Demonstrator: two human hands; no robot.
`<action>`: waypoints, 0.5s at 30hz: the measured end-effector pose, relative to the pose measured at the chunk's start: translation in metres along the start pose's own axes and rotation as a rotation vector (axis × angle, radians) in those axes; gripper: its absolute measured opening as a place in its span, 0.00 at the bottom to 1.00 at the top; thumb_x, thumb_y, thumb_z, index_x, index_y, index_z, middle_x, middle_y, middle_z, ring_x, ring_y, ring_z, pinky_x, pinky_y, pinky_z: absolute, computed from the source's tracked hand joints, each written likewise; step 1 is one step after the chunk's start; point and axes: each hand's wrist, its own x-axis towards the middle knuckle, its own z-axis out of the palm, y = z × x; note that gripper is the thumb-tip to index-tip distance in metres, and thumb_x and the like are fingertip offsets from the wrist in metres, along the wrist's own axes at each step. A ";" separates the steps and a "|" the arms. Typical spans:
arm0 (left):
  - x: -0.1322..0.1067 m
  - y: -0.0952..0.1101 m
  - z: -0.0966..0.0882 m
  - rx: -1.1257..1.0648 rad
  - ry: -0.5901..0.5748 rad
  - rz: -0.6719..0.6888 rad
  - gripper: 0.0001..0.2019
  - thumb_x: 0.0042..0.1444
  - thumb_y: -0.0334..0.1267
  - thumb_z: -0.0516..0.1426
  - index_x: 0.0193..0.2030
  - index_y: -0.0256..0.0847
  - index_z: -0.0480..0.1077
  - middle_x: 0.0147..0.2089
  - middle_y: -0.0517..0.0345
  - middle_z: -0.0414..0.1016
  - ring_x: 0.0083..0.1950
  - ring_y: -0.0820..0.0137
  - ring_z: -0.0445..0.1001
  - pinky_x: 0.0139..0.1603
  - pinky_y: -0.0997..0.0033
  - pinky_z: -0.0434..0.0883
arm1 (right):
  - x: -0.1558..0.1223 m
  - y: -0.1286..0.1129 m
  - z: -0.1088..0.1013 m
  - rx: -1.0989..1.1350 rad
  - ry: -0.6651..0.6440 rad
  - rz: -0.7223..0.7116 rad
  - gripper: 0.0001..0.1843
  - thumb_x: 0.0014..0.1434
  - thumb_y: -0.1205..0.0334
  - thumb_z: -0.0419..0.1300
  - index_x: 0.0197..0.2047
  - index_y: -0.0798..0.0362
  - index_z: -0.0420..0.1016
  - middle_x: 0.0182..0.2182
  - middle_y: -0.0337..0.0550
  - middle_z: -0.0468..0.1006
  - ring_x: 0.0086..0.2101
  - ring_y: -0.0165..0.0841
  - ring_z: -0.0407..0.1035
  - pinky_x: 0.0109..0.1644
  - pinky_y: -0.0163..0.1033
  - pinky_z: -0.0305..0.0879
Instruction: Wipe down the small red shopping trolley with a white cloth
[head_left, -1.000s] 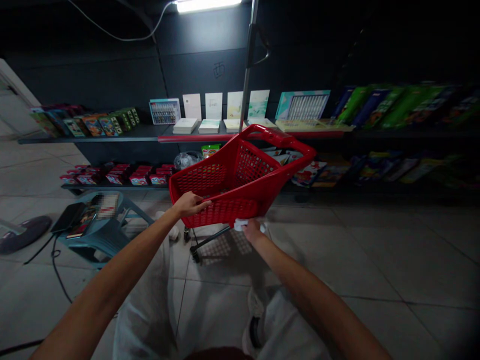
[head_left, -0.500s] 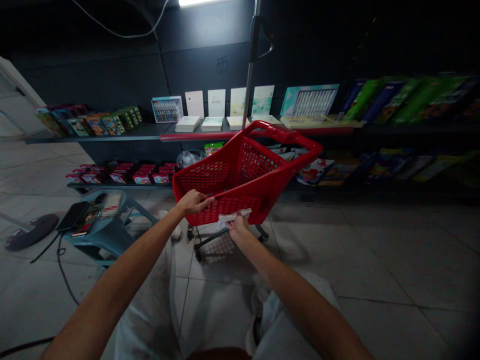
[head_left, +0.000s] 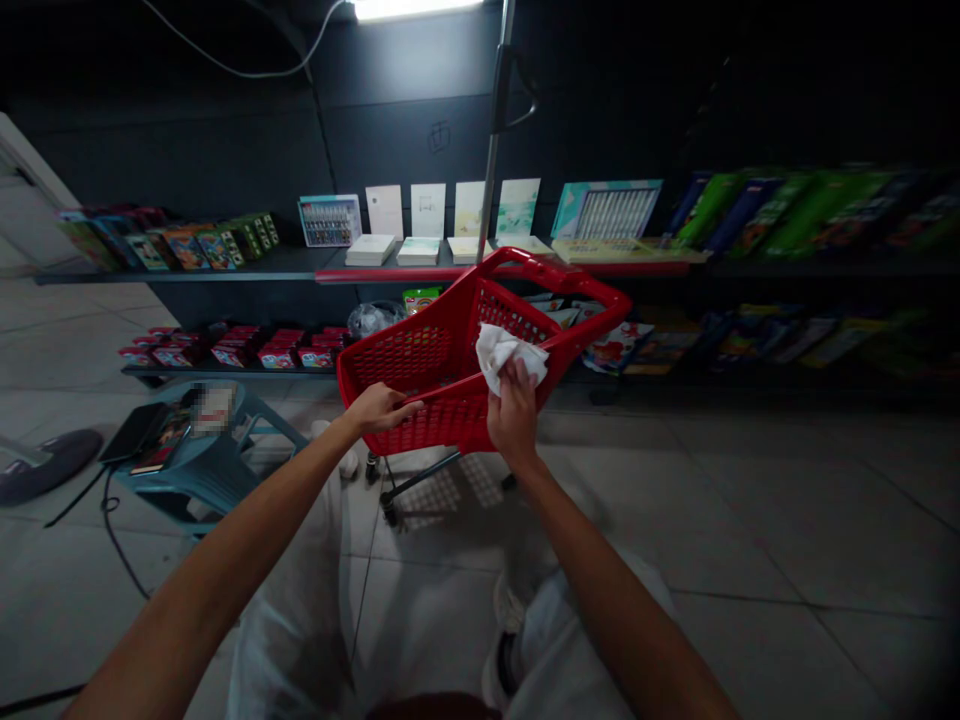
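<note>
A small red shopping cart with a perforated plastic basket stands on the tiled floor in front of me. My left hand grips the near rim of the basket at its left corner. My right hand is closed on a crumpled white cloth and holds it against the right side of the basket's rim. The cart's handle is on the far side, toward the shelves.
Dark shelves along the back wall carry boxes, booklets and colourful packs. A blue plastic stool with a phone and papers stands at the left, with a cable on the floor. A metal pole rises behind the cart.
My right hand has lifted the white cloth from the lower front of the basket up to its right rim. My left hand has stayed on the near rim.
</note>
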 end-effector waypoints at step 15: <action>-0.005 0.002 0.004 0.037 -0.017 0.038 0.31 0.68 0.60 0.51 0.20 0.40 0.64 0.17 0.62 0.59 0.20 0.76 0.55 0.27 0.69 0.50 | 0.035 0.008 -0.067 -0.439 -0.075 -0.175 0.29 0.66 0.68 0.49 0.69 0.60 0.69 0.70 0.57 0.67 0.72 0.45 0.54 0.78 0.66 0.33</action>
